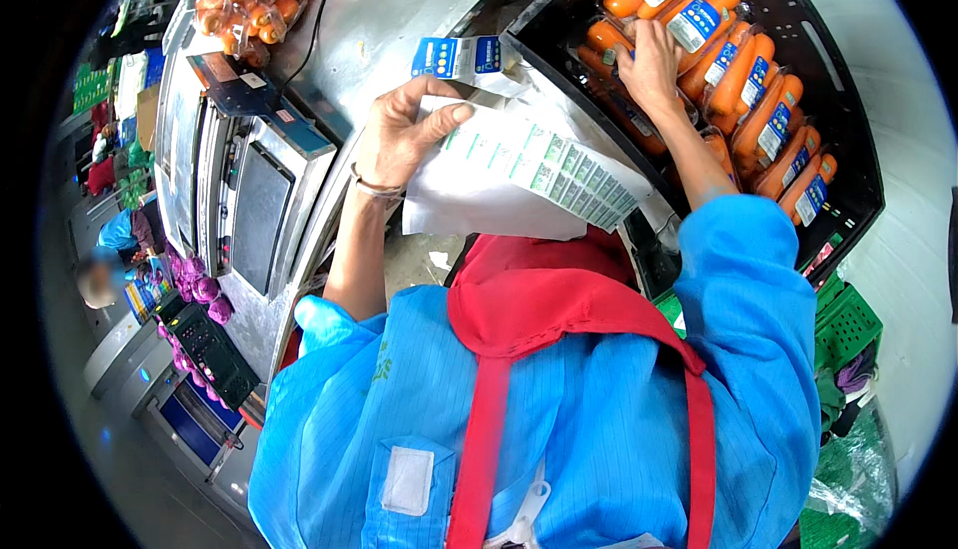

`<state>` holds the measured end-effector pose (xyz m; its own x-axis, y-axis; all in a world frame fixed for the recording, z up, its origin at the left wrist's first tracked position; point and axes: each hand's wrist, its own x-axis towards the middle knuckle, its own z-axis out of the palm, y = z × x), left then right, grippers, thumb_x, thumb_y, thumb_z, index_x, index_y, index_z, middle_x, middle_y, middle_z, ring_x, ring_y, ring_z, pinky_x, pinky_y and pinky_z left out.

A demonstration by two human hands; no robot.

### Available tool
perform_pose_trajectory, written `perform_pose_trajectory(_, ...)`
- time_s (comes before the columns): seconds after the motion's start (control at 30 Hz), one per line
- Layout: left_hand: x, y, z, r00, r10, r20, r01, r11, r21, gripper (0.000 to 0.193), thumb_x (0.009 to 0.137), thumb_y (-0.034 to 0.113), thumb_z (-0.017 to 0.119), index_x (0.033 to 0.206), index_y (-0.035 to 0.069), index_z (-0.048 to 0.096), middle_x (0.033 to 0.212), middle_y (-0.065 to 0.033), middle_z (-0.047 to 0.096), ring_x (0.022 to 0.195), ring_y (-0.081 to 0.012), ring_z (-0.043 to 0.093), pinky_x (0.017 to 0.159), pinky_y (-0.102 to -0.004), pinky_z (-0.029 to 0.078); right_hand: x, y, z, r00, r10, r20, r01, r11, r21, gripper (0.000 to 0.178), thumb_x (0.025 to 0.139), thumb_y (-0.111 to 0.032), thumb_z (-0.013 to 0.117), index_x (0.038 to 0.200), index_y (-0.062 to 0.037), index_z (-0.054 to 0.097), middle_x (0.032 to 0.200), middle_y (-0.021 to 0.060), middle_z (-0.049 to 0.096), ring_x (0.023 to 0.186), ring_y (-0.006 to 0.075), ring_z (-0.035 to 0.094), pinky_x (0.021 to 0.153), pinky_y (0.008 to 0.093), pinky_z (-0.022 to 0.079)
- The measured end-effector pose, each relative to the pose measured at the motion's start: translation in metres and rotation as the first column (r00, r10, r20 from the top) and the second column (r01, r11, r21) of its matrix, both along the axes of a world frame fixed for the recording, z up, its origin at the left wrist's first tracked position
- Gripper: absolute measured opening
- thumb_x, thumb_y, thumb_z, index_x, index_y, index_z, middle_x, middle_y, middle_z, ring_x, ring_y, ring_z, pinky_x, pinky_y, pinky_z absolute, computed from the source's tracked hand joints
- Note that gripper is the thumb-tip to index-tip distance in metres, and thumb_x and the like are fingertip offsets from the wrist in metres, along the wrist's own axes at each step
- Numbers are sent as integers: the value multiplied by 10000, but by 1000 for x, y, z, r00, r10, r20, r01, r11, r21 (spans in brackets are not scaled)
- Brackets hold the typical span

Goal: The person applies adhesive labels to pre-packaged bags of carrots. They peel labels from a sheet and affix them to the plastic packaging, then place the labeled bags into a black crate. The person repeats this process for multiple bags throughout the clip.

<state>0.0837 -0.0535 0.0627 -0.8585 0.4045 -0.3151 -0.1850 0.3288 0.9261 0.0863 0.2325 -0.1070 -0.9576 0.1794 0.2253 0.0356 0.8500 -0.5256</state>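
Observation:
My left hand [404,135] pinches a white sheet of small green-and-white stickers [569,170] between thumb and fingers. Part of the sheet has bare backing. Just beyond that hand, blue-and-white printed labels [437,57] lie on the metal table. My right hand [654,68] reaches into a black crate [848,140] on the right, its fingers bent and close together against the wrapped carrots. What its fingertips hold, if anything, is hidden. Several clear-wrapped carrot packs [743,75] with blue-and-white labels fill the crate in rows.
Bags of orange-red produce [264,0] sit on the metal table [369,20] at the far left. Nearer stands a machine with a dark flat plate [254,215]. Purple packs [200,284] and another person [120,240] are farther left. A green crate [846,324] stands at the right.

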Motion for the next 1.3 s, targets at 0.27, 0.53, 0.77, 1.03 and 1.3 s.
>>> perform_pose_trajectory(0.27, -10, 10, -10, 997, -51, -57, 48, 997, -56, 226, 772, 229, 700, 871, 40, 625, 678, -11, 625, 616, -57, 539, 562, -207, 430, 45, -17, 107, 843, 531, 85, -134, 360, -923, 251, 855, -165, 557, 1039, 0, 597, 932, 57, 625, 847, 110, 563, 770, 248, 449)
perform_pose_trajectory(0.53, -13, 35, 0, 995, -81, -62, 71, 987, -145, 152, 780, 140, 682, 866, 31, 620, 685, -10, 611, 612, -59, 536, 555, -210, 431, 73, -43, 125, 935, 329, -129, -320, 633, -705, 72, 770, -8, 573, 837, 16, 566, 811, 81, 571, 778, 182, 563, 721, 282, 440)
perform_pose_trajectory(0.77, -11, 42, -13, 997, -75, -21, 74, 996, -54, 145, 760, 127, 708, 839, 41, 623, 677, 31, 586, 597, -26, 489, 539, -176, 396, 90, -48, 120, 920, 212, -329, -352, 814, -461, 146, 685, 0, 594, 794, -75, 532, 927, 39, 526, 879, 228, 502, 780, 339, 361)
perform_pose_trajectory(1.03, -1, 49, -12, 997, -76, -11, 75, 994, -74, 156, 763, 149, 708, 847, 48, 624, 691, 20, 614, 602, -18, 515, 525, -171, 409, 127, 54, 108, 986, 153, 58, 5, 330, -944, 160, 838, -83, 490, 946, -10, 582, 1052, 67, 543, 943, 132, 509, 854, 264, 395)
perform_pose_trajectory(1.3, 9, 61, -12, 997, -77, -1, 77, 995, -68, 174, 749, 158, 720, 849, 49, 629, 695, 16, 615, 623, -34, 525, 560, -173, 419, 189, 130, -1, 892, -86, 443, 420, 514, -747, 165, 832, -116, 550, 923, 18, 583, 817, 51, 576, 787, 133, 543, 728, 263, 432)
